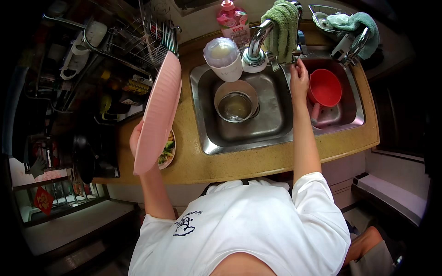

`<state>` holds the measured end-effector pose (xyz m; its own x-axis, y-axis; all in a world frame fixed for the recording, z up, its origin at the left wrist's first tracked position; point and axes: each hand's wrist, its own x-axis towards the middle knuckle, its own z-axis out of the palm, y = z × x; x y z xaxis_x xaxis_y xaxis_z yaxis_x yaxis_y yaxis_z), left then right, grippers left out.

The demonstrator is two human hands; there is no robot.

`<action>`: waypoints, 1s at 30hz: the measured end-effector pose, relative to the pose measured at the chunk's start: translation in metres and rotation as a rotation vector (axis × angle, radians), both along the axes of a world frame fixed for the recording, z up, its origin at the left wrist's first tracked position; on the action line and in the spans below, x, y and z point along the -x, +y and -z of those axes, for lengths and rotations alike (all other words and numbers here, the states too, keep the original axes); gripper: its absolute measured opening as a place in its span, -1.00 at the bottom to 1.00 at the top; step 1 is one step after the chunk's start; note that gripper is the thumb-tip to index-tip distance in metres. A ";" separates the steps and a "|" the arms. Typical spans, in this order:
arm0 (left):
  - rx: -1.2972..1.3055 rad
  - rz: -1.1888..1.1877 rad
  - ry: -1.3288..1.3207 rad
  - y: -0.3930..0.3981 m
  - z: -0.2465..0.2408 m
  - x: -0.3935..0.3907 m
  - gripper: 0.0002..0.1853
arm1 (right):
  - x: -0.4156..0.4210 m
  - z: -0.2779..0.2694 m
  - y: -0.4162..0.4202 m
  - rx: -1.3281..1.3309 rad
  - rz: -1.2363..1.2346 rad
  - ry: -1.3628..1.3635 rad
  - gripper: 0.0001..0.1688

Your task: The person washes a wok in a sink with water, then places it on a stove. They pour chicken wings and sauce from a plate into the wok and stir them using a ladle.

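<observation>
My left hand [135, 139] grips a shallow pink plastic basin [159, 110] by its edge, tilted up on its side above the counter. Behind it a plate of food with broccoli [167, 151] is partly hidden. My right hand [299, 79] reaches over the divider of the double steel sink [276, 134], fingertips close to the fittings under a green towel [285, 31]. Whether those fingers hold anything cannot be made out. In the left bowl stands a round metal pot [234, 107] with liquid in it. A red plastic ladle [325, 88] lies in the right bowl.
A chrome faucet [259, 38] with a white water filter [226, 69] overhangs the left bowl. Behind stands a pink pump bottle [233, 22]. Wire dish racks [148, 45] crowd the left. A second chrome faucet [357, 43], draped with a cloth, rises at right.
</observation>
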<state>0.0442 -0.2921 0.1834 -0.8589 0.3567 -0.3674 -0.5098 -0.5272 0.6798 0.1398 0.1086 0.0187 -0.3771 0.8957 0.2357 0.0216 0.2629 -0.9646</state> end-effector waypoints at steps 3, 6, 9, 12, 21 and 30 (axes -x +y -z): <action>0.058 -0.007 0.018 0.036 -0.036 -0.014 -0.65 | 0.014 -0.060 0.004 0.449 -0.184 0.510 -0.33; -0.115 0.216 0.164 0.046 -0.037 0.004 -0.57 | 0.011 -0.047 0.035 0.039 -0.254 -0.064 -0.47; -0.093 0.205 0.407 0.071 -0.032 0.016 -0.59 | 0.006 -0.057 0.002 -0.181 0.110 -0.187 -0.69; -0.037 0.102 0.475 0.100 -0.037 0.009 -0.59 | -0.009 -0.074 -0.007 -0.459 0.227 0.035 -0.76; -0.114 0.134 0.520 0.170 -0.057 -0.031 -0.46 | -0.043 -0.160 -0.089 0.547 -0.347 1.101 -0.51; 0.097 0.265 0.701 0.162 -0.055 -0.036 -0.38 | -0.052 -0.165 -0.093 0.657 -0.423 1.020 -0.26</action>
<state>0.0798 -0.1299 0.2388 -0.7927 0.5781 0.1933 -0.0420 -0.3682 0.9288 0.1918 0.0154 0.1841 -0.5699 0.8087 0.1460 -0.7675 -0.4604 -0.4461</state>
